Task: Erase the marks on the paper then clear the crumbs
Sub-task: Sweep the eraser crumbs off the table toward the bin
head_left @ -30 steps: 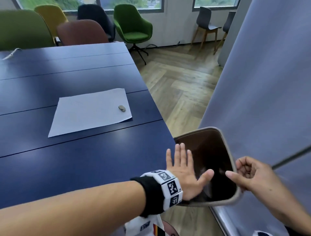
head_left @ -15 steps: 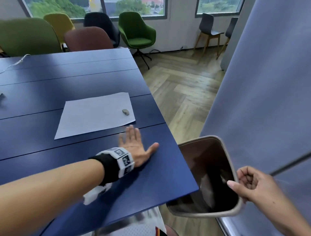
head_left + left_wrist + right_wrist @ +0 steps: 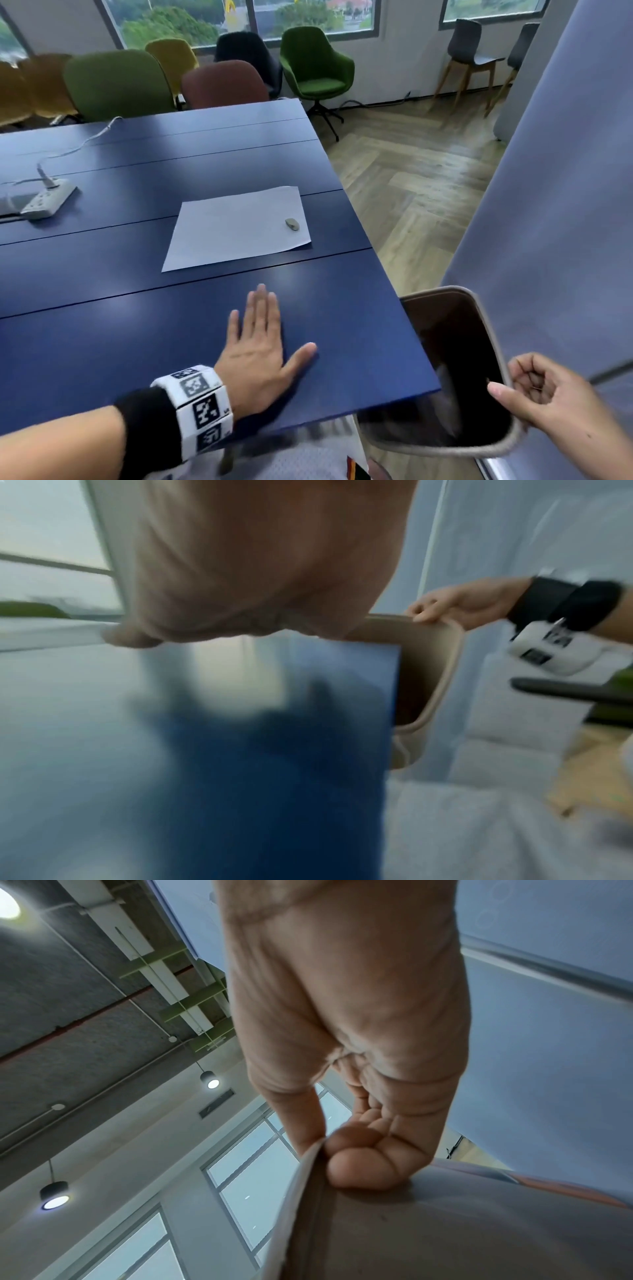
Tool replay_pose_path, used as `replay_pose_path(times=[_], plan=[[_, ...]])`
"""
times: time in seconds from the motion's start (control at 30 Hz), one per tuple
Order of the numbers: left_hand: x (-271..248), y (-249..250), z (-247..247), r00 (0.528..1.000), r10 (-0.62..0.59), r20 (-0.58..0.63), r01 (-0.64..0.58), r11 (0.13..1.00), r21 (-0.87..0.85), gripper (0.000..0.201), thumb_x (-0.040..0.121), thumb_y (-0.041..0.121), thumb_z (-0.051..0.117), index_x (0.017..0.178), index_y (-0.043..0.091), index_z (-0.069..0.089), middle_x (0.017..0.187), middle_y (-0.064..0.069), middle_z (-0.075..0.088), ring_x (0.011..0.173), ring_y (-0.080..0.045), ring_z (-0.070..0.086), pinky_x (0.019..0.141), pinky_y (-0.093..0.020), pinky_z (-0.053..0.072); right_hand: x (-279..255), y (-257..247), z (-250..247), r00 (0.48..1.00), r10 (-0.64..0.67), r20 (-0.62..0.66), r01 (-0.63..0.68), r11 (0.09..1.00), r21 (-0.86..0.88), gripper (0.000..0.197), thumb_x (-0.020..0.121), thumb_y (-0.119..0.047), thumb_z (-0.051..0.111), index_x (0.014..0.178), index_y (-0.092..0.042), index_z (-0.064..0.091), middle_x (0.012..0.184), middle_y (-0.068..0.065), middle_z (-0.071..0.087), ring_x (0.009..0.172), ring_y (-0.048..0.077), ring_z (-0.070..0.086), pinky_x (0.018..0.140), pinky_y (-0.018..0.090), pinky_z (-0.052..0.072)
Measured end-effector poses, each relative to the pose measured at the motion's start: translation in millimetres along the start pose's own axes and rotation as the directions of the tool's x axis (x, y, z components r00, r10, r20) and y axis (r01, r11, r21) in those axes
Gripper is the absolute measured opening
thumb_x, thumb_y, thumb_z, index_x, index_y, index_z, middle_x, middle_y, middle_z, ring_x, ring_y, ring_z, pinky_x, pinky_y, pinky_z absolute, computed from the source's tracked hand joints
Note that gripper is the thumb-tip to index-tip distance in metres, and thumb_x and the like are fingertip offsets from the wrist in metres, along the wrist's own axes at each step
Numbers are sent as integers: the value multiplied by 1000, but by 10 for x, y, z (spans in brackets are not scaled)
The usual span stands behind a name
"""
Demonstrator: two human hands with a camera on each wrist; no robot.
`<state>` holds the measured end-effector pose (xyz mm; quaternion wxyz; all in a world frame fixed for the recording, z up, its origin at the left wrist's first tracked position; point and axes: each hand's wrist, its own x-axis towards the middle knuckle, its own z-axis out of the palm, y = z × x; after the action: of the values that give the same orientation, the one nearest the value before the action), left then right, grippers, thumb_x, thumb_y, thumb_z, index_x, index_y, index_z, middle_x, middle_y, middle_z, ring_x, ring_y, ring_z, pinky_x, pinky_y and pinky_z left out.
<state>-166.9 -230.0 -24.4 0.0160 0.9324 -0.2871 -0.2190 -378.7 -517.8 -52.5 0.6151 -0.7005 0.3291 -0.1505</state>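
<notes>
The paper (image 3: 236, 228) lies flat on the blue table (image 3: 102, 308), toward its right edge, with the eraser (image 3: 292, 224) resting on the sheet's right part. Head view: the left hand (image 3: 258, 346) lies palm-down on the table nearer than the paper, fingers straight and spread wide. The right hand (image 3: 537, 397) pinches the near rim of the bin (image 3: 479, 298), held just beside the table's right edge. A power strip (image 3: 46, 202) sits far left.

Left wrist view: blurred; the left hand (image 3: 260, 561) lies over the table (image 3: 103, 750), and the bin (image 3: 441, 669) sits at the table edge.

Right wrist view: the right hand (image 3: 346, 1042) grips the bin (image 3: 445, 1231) rim, thumb inside, fingers curled outside.
</notes>
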Motion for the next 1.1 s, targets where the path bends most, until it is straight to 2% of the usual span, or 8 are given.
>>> replay_pose_path(times=[0.13, 0.23, 0.37, 0.47, 0.57, 0.77, 0.87, 1.1], plan=[[11, -45, 12, 987, -147, 70, 150, 988, -47, 144, 30, 90, -37, 146, 4, -32, 148, -14, -45, 139, -26, -41, 115, -49, -23, -4, 48, -19, 1000, -4, 3, 4, 1000, -24, 25, 69, 12, 75, 75, 1, 54, 56, 2, 46, 45, 2, 41, 42, 10, 38], [127, 548, 180, 999, 37, 30, -35, 996, -81, 133, 37, 87, -39, 142, 7, -33, 149, -17, -43, 135, -30, -45, 110, -48, -31, -19, 13, -23, 1000, -9, -3, 8, 1000, -18, 27, 66, 1, 81, 72, -4, 55, 52, -2, 47, 45, 3, 40, 41, 12, 38], [358, 1468, 300, 942, 329, 71, -311, 931, -189, 132, 44, 85, -27, 151, 9, -23, 157, -13, -35, 135, -22, -46, 110, -44, -32, -51, -61, -13, 999, 6, -43, -7, 1000, -17, 67, 36, -50, 94, 71, -6, 57, 50, -1, 49, 45, 5, 42, 40, 13, 38], [354, 1865, 101, 902, 415, 122, -335, 847, -412, 115, 68, 85, -11, 155, 9, -14, 162, -6, -26, 146, -16, -29, 115, -34, -23, -9, -19, -14, 999, 44, -14, -43, 997, 57, 27, 72, 1, 80, 75, -3, 53, 50, -4, 47, 42, 2, 40, 38, 12, 35], [346, 1675, -101, 951, 305, 41, -253, 850, -462, 80, 102, 57, 19, 155, 8, -16, 161, -7, -28, 147, -19, -27, 118, -37, -16, 33, 83, -66, 997, 81, -14, -81, 996, 21, 21, 82, 10, 67, 77, -3, 51, 56, -1, 45, 41, 0, 41, 38, 12, 37], [-60, 510, 90, 988, -76, 132, 88, 992, -89, 104, 76, 83, -10, 144, 9, -38, 145, -5, -53, 133, -20, -49, 113, -51, -26, 18, 176, -100, 991, 133, -8, -133, 988, -73, 20, 83, 9, 65, 78, -1, 49, 59, 5, 46, 41, 6, 41, 39, 17, 41], [-58, 700, 246, 990, 38, 135, -26, 996, -90, 120, 38, 85, -41, 134, 13, -45, 138, -3, -59, 124, -18, -58, 99, -51, -39, 54, 259, -116, 991, 137, 2, -136, 982, -133, 22, 81, 6, 70, 76, -4, 50, 58, 1, 47, 45, 7, 42, 44, 15, 39], [425, 1861, 214, 879, 429, 209, -389, 898, -206, 115, 65, 81, -15, 156, 10, -11, 162, -5, -24, 141, -12, -36, 110, -46, -32, 150, 337, -174, 990, 141, 16, -133, 959, -250, 20, 79, -3, 75, 77, -5, 55, 66, 3, 54, 60, 16, 49, 63, 35, 44]])
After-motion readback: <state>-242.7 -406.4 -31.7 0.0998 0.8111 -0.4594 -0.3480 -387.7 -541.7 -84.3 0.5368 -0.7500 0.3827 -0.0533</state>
